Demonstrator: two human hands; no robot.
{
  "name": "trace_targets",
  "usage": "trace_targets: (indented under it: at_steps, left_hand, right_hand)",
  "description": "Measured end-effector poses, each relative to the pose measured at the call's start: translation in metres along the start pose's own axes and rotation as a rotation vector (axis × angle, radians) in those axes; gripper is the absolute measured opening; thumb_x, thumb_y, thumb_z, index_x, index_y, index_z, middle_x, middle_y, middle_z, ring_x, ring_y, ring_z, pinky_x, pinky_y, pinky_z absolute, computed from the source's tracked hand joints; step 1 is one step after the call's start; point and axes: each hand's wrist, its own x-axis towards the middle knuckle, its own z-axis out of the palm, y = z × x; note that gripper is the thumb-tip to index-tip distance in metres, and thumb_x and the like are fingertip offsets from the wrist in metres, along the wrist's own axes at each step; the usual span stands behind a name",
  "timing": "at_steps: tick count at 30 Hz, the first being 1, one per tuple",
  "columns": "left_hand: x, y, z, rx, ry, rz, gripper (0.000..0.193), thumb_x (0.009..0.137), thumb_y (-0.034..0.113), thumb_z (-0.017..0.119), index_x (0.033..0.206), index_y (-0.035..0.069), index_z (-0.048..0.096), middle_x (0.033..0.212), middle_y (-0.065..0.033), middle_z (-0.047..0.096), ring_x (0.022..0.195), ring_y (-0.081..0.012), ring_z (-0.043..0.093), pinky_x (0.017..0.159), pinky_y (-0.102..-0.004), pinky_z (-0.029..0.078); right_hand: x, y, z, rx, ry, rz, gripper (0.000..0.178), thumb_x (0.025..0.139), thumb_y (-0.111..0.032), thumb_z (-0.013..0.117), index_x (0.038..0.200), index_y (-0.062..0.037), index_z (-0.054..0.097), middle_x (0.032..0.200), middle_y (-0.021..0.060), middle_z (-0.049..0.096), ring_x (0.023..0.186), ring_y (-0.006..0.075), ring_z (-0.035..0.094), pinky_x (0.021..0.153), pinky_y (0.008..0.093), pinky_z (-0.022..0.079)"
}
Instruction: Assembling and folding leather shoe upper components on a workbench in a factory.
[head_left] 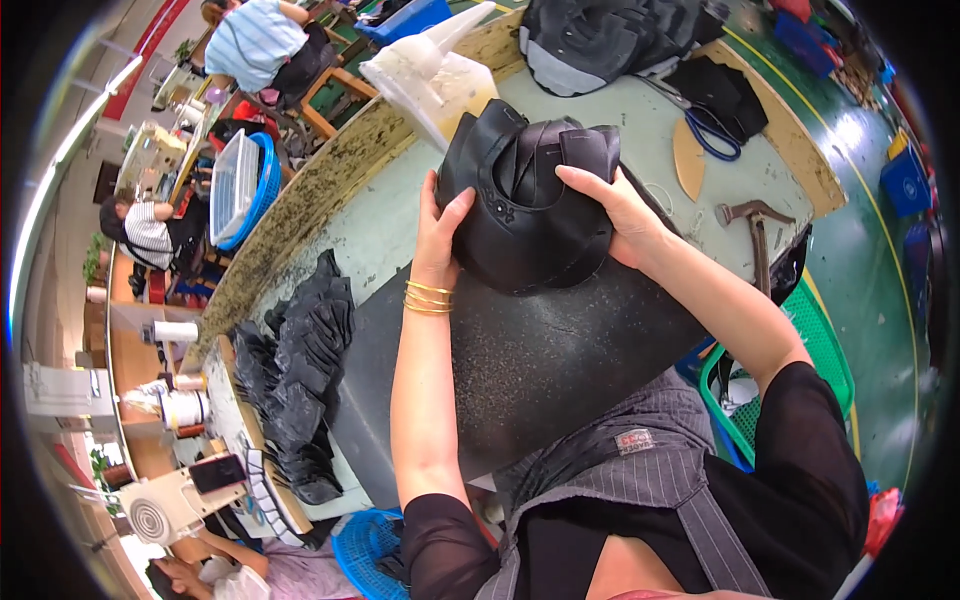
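Both hands grip a bundle of curved black leather shoe-upper pieces (535, 245) above a dark work mat (560, 370). Gold bangles circle the wrist of my left hand (440, 230), whose thumb presses the bundle's left side while its fingers go behind. On the opposite side, my right hand (615, 212) has its thumb on top near the opening; its fingers are partly hidden. The pieces are nested together, with small marks near the inner edge. More black leather pieces (305, 380) lie overlapped in a long pile to the left.
Beyond the bundle stands a translucent container (440, 90) with yellowish contents. Blue-handled scissors (712, 138), a tan pointed template (688, 160) and a hammer (758, 225) lie at right. A dark heap (600, 50) sits at the back. A green basket (820, 340) is beside me. Other people sit at left.
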Motion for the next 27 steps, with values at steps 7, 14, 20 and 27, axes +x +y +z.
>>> trace_targets:
  at_steps: [7, 14, 20, 27]
  left_hand:
    - [-0.085, -0.003, -0.01, -0.218, 0.031, 0.374, 0.111, 0.071, -0.005, 0.08, 0.16, 0.005, 0.014, 0.157, -0.0128, 0.034, 0.14, -0.0259, 0.041, 0.115, -0.0387, 0.037]
    - [-0.161, -0.036, -0.018, -0.275, -0.096, 0.099, 0.101, 0.068, -0.006, 0.081, 0.154, 0.006, 0.03, 0.152, -0.0086, 0.046, 0.14, -0.0254, 0.045, 0.118, -0.0415, 0.034]
    - [-0.167, -0.043, 0.047, 0.083, 0.266, 0.386, 0.099, 0.065, 0.027, 0.095, 0.139, -0.005, 0.038, 0.134, -0.015, 0.052, 0.128, -0.0284, 0.047, 0.115, -0.0393, 0.034]
    - [-0.213, -0.008, 0.048, -0.531, 0.119, 0.403, 0.11, 0.066, 0.023, 0.093, 0.15, -0.004, 0.026, 0.146, -0.018, 0.041, 0.135, -0.0283, 0.043, 0.116, -0.0395, 0.033]
  right_hand:
    - [-0.018, -0.016, -0.011, -0.222, -0.453, -0.116, 0.095, 0.069, -0.007, 0.087, 0.15, -0.0045, 0.036, 0.137, 0.0099, 0.057, 0.128, 0.023, 0.055, 0.111, 0.0412, 0.042]
    - [-0.045, 0.007, -0.023, -0.743, -0.249, -0.378, 0.119, 0.061, -0.019, 0.095, 0.157, -0.0062, 0.026, 0.149, 0.0145, 0.044, 0.137, 0.0258, 0.042, 0.117, 0.0394, 0.032]
    - [-0.046, 0.026, -0.027, -0.471, -0.032, -0.274, 0.066, 0.091, -0.014, 0.072, 0.145, -0.0003, 0.036, 0.126, 0.0146, 0.063, 0.111, 0.0273, 0.065, 0.096, 0.0416, 0.053]
    - [-0.056, 0.031, -0.036, -0.212, 0.039, 0.092, 0.051, 0.099, -0.036, 0.06, 0.139, -0.0045, 0.056, 0.138, 0.0093, 0.061, 0.124, 0.0257, 0.059, 0.108, 0.041, 0.047]
